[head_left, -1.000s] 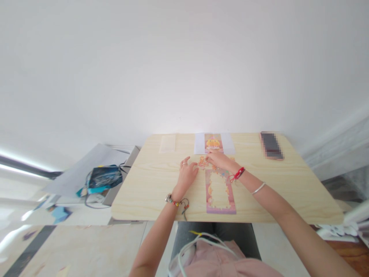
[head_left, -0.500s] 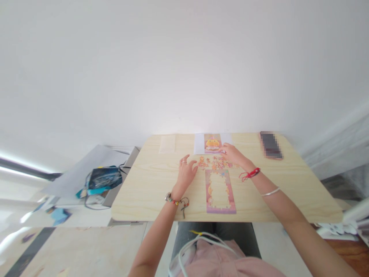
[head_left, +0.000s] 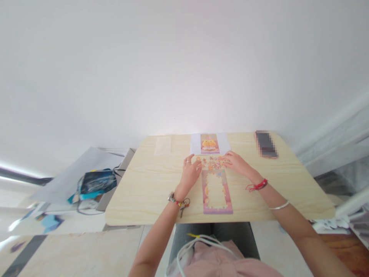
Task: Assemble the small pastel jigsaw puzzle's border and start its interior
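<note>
Loose jigsaw puzzle pieces (head_left: 212, 164) lie in a heap at the middle of the wooden table. My left hand (head_left: 191, 169) is at the left edge of the heap, fingers apart and slightly bent. My right hand (head_left: 236, 163) is over the heap's right side, its fingertips down among the pieces; whether they pinch one is too small to make out. Just below the heap lies a partly joined puzzle (head_left: 204, 194), its pink and purple border around a bare middle. Behind the heap a reference picture (head_left: 210, 144) of a yellow figure rests on white paper.
A phone (head_left: 265, 144) lies at the table's back right. At the back left is a pale flat sheet (head_left: 163, 145). Left of the table, a dark blue bag (head_left: 98, 181) and cables sit on a lower surface. The white wall (head_left: 184, 69) stands behind the table.
My right hand has drawn back from the reference picture's lower corner to the right side of the heap. My left hand has moved slightly right, closer to the pieces.
</note>
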A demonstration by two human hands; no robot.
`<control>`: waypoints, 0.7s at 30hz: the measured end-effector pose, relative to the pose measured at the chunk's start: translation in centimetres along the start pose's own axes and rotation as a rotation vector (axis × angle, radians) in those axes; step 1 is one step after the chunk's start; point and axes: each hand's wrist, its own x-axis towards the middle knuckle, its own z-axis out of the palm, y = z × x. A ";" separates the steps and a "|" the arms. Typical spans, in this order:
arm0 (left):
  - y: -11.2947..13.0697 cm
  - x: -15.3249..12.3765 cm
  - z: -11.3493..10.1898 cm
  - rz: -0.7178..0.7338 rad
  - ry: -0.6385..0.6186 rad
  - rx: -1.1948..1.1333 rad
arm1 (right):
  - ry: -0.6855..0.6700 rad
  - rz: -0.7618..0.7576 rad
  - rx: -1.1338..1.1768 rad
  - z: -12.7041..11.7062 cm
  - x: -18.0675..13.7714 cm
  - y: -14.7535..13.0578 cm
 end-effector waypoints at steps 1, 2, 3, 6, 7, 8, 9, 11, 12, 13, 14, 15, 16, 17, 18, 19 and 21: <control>0.2 0.1 0.0 0.001 -0.003 -0.008 | 0.005 -0.022 0.010 0.1 -0.1 -0.4; 0.4 0.3 0.0 0.002 -0.006 -0.017 | 0.007 -0.045 0.013 0.3 -0.1 -0.8; 0.6 0.4 0.0 0.009 -0.013 -0.028 | 0.007 -0.067 0.007 0.5 0.0 -1.1; 1.2 0.9 0.0 0.083 -0.059 -0.053 | 0.001 -0.129 -0.061 1.3 0.2 -1.8; 1.3 1.1 0.0 0.118 -0.084 -0.058 | 0.005 -0.140 -0.089 1.5 0.2 -1.8; 1.5 1.2 0.0 0.149 -0.113 -0.061 | 0.011 -0.147 -0.114 1.7 0.2 -1.8; 1.6 1.2 -0.1 0.171 -0.144 -0.060 | 0.019 -0.149 -0.135 1.8 0.2 -1.7; 1.7 1.1 -0.1 0.177 -0.200 -0.048 | 0.036 -0.141 -0.165 1.8 0.0 -1.4; 1.7 1.0 -0.2 0.168 -0.222 -0.037 | 0.040 -0.136 -0.177 1.8 -0.1 -1.3; 1.6 0.9 -0.2 0.157 -0.236 -0.024 | 0.040 -0.131 -0.187 1.7 -0.2 -1.1; 1.6 0.7 -0.2 0.145 -0.243 -0.009 | 0.040 -0.125 -0.196 1.6 -0.4 -0.9; 1.6 0.6 -0.3 0.133 -0.244 0.006 | 0.038 -0.118 -0.203 1.5 -0.5 -0.8; 1.6 0.5 -0.3 0.122 -0.240 0.019 | 0.036 -0.110 -0.206 1.4 -0.6 -0.7; 1.5 0.4 -0.4 0.114 -0.235 0.030 | 0.038 -0.102 -0.206 1.3 -0.7 -0.6; 1.5 0.3 -0.4 0.108 -0.229 0.040 | 0.044 -0.093 -0.203 1.3 -0.8 -0.5; 1.5 0.3 -0.4 0.103 -0.223 0.049 | 0.052 -0.085 -0.196 1.2 -0.9 -0.4; 1.3 0.1 -0.4 0.096 -0.210 0.063 | 0.072 -0.070 -0.174 1.1 -1.0 -0.4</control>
